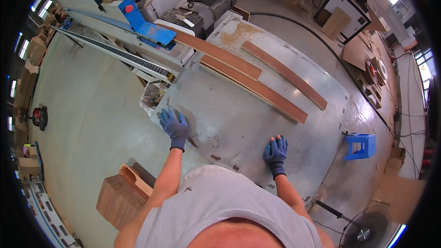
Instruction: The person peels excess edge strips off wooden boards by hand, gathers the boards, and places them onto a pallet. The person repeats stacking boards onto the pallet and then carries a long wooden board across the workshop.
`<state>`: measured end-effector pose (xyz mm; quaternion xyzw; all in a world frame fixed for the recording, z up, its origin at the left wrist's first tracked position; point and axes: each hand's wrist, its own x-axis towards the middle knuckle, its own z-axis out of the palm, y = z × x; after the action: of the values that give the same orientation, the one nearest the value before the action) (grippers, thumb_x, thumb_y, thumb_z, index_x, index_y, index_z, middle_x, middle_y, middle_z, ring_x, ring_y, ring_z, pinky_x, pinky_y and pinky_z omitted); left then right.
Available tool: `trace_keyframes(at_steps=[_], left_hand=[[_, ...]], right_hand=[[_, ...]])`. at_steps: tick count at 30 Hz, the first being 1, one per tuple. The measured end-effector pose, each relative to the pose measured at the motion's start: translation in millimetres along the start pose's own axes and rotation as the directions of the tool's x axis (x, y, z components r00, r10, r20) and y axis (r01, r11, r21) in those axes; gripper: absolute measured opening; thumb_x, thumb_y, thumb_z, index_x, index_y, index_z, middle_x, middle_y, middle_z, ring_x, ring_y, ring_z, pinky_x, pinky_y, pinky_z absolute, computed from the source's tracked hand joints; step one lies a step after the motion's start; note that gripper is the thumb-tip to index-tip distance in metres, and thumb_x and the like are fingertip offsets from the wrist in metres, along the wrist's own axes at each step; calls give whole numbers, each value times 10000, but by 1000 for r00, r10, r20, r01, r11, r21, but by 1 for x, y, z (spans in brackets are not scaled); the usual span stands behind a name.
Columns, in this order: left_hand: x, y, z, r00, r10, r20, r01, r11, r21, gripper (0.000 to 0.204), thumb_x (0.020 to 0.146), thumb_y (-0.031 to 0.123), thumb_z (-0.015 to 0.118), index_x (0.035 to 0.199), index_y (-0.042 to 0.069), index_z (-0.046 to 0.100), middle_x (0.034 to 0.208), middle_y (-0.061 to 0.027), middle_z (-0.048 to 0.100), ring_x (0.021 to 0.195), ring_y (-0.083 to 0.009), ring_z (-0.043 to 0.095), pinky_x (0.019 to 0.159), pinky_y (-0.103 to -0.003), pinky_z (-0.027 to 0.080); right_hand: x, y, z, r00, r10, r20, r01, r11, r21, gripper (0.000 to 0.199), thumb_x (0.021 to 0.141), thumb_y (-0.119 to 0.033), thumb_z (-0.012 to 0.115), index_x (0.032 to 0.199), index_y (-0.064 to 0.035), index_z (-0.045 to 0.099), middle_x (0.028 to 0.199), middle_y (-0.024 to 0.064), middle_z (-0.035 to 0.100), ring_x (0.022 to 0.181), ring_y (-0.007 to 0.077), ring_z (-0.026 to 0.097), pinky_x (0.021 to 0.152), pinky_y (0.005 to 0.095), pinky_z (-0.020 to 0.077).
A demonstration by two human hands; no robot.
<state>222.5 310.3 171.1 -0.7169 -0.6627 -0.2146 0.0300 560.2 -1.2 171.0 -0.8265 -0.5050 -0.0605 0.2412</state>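
Note:
Both my hands wear blue gloves and rest flat on a grey metal table (239,119). My left hand (174,126) lies near the table's left edge, fingers spread, holding nothing. My right hand (275,152) presses on the near edge, its bare fingertips showing, also empty. Three long brown wooden boards lie at the far side of the table: one (220,53) coming off the machine, a longer one (257,89) beside it, and a separate one (285,74) further right. Both hands are well apart from the boards.
A grey and blue machine (133,23) with a conveyor rail (115,55) stands at the far left of the table. A stack of wood pieces (121,197) sits on the floor at my left. A blue plastic stool (360,146) and a floor fan (365,229) are at my right.

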Motion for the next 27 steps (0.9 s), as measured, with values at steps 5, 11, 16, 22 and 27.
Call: trace_keyframes(at_steps=[5, 11, 16, 22, 27], left_hand=[[6, 18, 28, 998, 24, 60, -29, 995, 94, 614, 952, 363, 574, 1483, 61, 510, 1542, -284, 443, 1412, -498, 390, 1166, -669, 241], [4, 25, 20, 993, 1, 119, -9, 997, 72, 607, 950, 345, 565, 1473, 43, 510, 1543, -284, 432, 1427, -492, 361, 1179, -655, 221], [4, 25, 17, 989, -17, 145, 8, 998, 65, 616, 951, 346, 560, 1479, 34, 503, 1564, -288, 408, 1445, -495, 338, 1186, -654, 205], [3, 25, 19, 988, -6, 154, -4, 998, 68, 622, 949, 351, 563, 1474, 24, 500, 1564, -302, 403, 1438, -512, 347, 1187, -663, 202], [3, 26, 18, 990, 26, 135, -36, 997, 75, 609, 945, 341, 564, 1455, 13, 510, 1555, -314, 409, 1430, -526, 356, 1181, -671, 210]], right_hand=[[7, -5, -2, 1000, -3, -1, 3, 1000, 2, 389, 847, -185, 651, 1207, -40, 683, 1337, 229, 612, 1298, 435, 539, 1174, 580, 344], [5, -7, 0, 1000, 4, -3, -4, 999, -45, 384, 844, -181, 653, 1200, -41, 684, 1334, 225, 612, 1285, 435, 544, 1156, 573, 364], [4, -5, 1, 999, 23, 28, -22, 999, -33, 406, 853, -191, 651, 1231, -47, 679, 1356, 223, 604, 1318, 439, 521, 1150, 563, 371], [5, -4, -1, 1000, -2, -1, 2, 1000, -22, 391, 839, -184, 661, 1201, -40, 685, 1324, 226, 614, 1280, 443, 544, 1131, 574, 386], [8, -5, -3, 1000, 4, 5, -4, 999, -33, 391, 838, -189, 665, 1200, -41, 687, 1317, 226, 618, 1276, 442, 549, 1130, 574, 388]])
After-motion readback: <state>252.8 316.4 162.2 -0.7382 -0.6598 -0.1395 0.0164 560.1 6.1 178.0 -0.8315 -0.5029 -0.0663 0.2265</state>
